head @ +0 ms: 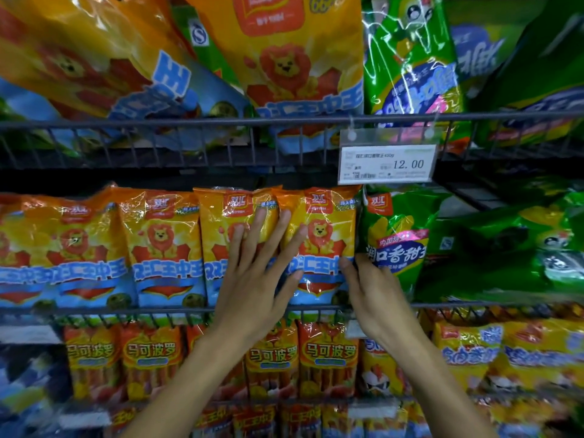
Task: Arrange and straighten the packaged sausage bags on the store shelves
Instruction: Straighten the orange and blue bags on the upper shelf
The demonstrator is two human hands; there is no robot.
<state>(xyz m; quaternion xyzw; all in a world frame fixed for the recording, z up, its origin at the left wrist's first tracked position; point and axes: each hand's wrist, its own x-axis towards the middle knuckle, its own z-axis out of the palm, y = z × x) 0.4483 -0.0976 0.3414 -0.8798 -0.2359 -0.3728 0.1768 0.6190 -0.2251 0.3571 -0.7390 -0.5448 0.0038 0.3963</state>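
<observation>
A: Item: orange sausage bag point(319, 245), centre frame, middle shelf point(158, 311), upright, beside the green bag point(395, 248).

B: Grip status?

A: Left hand point(256, 279) flat, fingers straight, pressing the bag fronts. Right hand point(373, 292) pinching the bag's right edge.

B: Handling?

A: Probably light, soft, slippery film; best held by the side edges.
</observation>
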